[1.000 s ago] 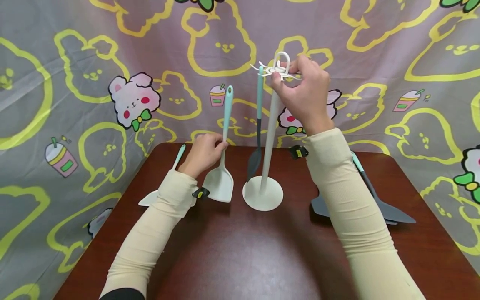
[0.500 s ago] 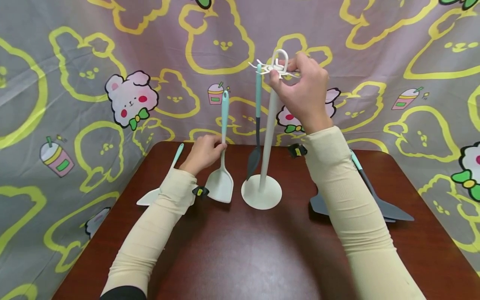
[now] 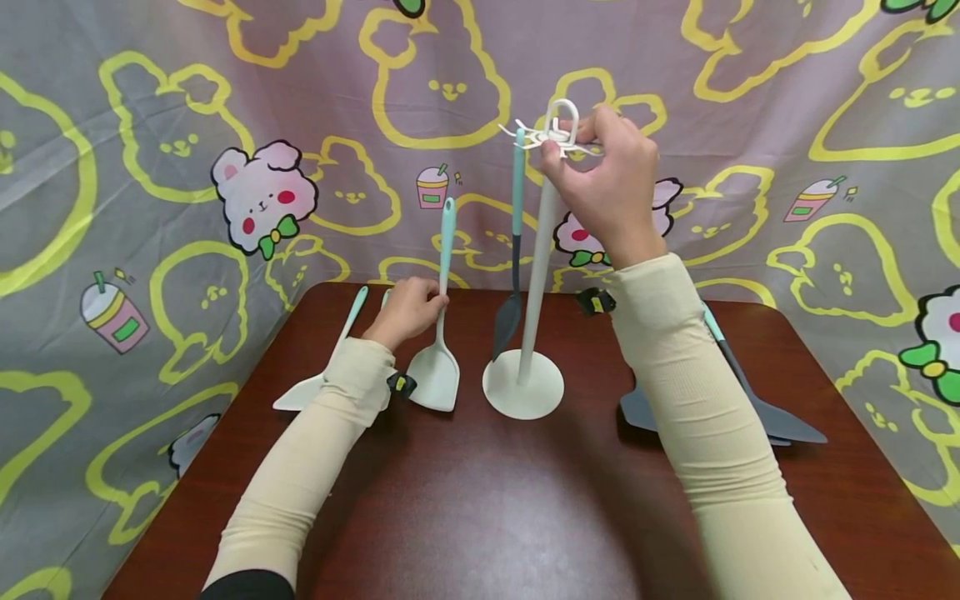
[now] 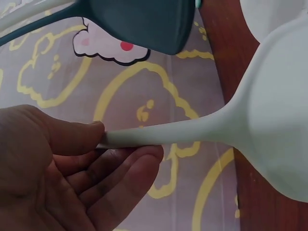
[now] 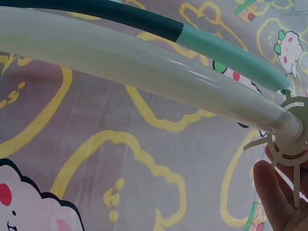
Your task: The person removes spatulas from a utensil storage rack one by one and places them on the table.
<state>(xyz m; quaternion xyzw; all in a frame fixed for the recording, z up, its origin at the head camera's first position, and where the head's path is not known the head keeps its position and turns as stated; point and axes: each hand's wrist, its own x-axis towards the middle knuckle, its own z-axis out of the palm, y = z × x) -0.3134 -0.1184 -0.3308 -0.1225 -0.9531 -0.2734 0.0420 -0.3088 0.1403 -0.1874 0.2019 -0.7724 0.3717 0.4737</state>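
Observation:
My left hand (image 3: 408,310) pinches the neck of a white turner (image 3: 435,377) with a mint handle, held upright with its blade down. Whether its blade touches the table cannot be told. In the left wrist view, thumb and fingers close on that turner's neck (image 4: 178,132). My right hand (image 3: 609,179) grips the hooked top of a white utensil stand (image 3: 537,283), beside its loop. From one hook hangs a dark utensil (image 3: 507,325) with a mint handle, which the right wrist view shows beside the pole (image 5: 144,62).
Another white utensil (image 3: 302,393) with a mint handle lies at the left, partly behind my left sleeve. A mint handle tip (image 3: 386,297) shows behind my left hand. Dark grey utensils (image 3: 787,423) lie at the right. Patterned cloth (image 3: 450,75) surrounds the brown table (image 3: 480,517).
My left hand has lowered the white turner, its handle end dropping and shifting slightly left. My right hand stays on the stand's top.

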